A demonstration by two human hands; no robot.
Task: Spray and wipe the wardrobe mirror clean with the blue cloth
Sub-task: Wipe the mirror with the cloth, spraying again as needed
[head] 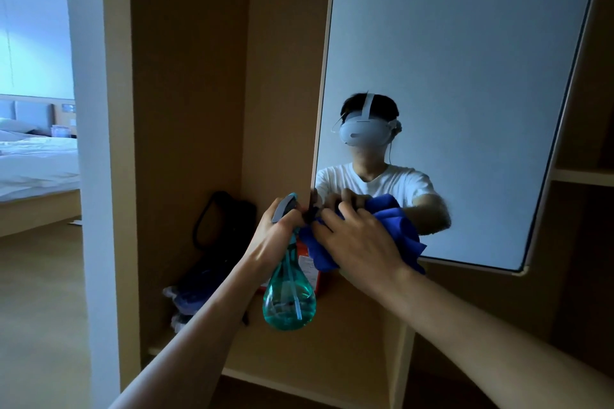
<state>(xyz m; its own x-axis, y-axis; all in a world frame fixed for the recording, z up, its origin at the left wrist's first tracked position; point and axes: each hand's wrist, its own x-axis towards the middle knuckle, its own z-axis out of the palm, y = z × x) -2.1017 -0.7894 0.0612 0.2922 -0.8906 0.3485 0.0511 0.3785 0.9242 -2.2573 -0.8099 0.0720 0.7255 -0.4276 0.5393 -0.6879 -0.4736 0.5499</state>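
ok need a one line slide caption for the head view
Left hand holds a teal spray bottle beside the right hand gripping the blue cloth before the wardrobe mirror

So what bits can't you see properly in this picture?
All in the head view:
Nozzle of the spray bottle: hidden behind the left hand and the blue cloth.
Label on the orange box: covered by the bottle and cloth, too blurred to read.
Top of the mirror: cut off by the picture's upper edge.
Dark bag: too dim to identify.
Fingertips of the right hand: buried in the cloth.
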